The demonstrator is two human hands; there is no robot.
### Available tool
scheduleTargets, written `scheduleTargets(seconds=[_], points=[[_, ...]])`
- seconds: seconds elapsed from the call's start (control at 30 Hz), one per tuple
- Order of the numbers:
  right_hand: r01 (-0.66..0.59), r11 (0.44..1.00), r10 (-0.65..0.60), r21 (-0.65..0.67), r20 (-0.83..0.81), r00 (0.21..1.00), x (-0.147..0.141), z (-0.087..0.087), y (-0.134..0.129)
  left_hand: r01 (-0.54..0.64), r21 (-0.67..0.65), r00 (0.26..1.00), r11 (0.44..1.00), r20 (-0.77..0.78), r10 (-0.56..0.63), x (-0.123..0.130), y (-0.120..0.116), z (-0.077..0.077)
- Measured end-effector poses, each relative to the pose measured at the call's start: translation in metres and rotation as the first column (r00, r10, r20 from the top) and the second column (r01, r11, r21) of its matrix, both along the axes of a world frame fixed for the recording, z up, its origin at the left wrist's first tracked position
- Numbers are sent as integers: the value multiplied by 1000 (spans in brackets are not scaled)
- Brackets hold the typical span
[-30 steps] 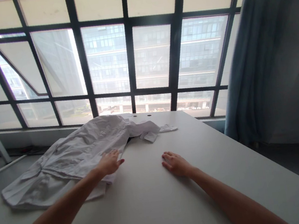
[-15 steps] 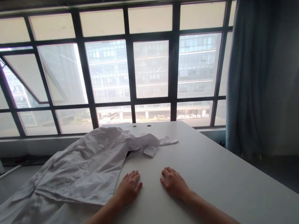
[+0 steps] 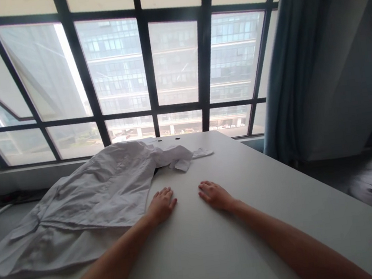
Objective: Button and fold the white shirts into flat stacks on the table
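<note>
Lying open and empty on the desk (image 3: pixel 202 252), the left grip (image 3: pixel 161 205) and right grip (image 3: pixel 215 196) sit near a white shirt (image 3: pixel 91 203) that a careless tug could slide off the left edge.

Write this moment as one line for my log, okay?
left hand: palm down on white table, beside white shirt | right hand: palm down on table, holding nothing

The person's left hand (image 3: pixel 162 205) angles toward two o'clock and the right hand (image 3: pixel 215 196) toward ten, both open, palms down, well apart.
</note>
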State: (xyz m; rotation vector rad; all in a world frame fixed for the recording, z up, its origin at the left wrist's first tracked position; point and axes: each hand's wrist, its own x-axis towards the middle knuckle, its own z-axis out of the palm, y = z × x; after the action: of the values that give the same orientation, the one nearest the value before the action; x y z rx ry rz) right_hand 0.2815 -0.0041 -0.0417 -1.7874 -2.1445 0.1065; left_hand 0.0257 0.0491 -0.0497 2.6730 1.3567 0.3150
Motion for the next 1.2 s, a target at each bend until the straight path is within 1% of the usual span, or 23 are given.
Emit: scheduleTargets(seconds=[0.13, 0.33, 0.4, 0.5, 0.67, 0.77, 0.87, 0.93, 1.0, 1.07, 1.13, 1.2], points=[[26, 999, -27, 19, 24, 999, -3, -1, -4, -8, 2, 1000, 1000, -26, 8, 0, -3, 3], [65, 995, -79, 80, 187, 979, -17, 6, -11, 6, 27, 999, 1000, -36, -5, 0, -4, 3], [82, 991, -102, 105, 196, 975, -19, 7, -13, 6, 20, 999, 1000, -46, -5, 0, -5, 4], [53, 990, -70, 127, 129, 989, -15, 8, -16, 1, 10, 999, 1000, -53, -1, -1, -7, 8], [-7, 994, 17, 109, -92, 996, 5, 8, -16, 71, 91, 997, 993, -25, -69, -4, -8, 17], [-39, 994, 55, 101, -164, 985, 11, 10, -15, 63, 104, 998, 993, -27, -61, -8, -7, 24], [-60, 995, 74, 81, -188, 979, 10, 11, -18, -7, 107, 999, 994, -40, 11, -14, -8, 35], [-74, 995, 85, 64, -194, 977, 9, 13, -19, -113, 132, 990, 985, -69, 123, -22, -8, 41], [-100, 994, 108, 54, -191, 976, 8, 14, -21, -254, 173, 955, 952, -111, 275, -34, -7, 46], [-129, 991, 134, 44, -186, 973, 8, 15, -22, -385, 169, 900, 907, -149, 410, -48, -5, 48], [-143, 989, 148, 36, -186, 971, 8, 16, -22, -466, 121, 859, 877, -178, 481, -61, -2, 49], [-148, 988, 153, 36, -191, 970, 9, 17, -22, -489, 97, 849, 867, -173, 499, -69, 2, 51]])
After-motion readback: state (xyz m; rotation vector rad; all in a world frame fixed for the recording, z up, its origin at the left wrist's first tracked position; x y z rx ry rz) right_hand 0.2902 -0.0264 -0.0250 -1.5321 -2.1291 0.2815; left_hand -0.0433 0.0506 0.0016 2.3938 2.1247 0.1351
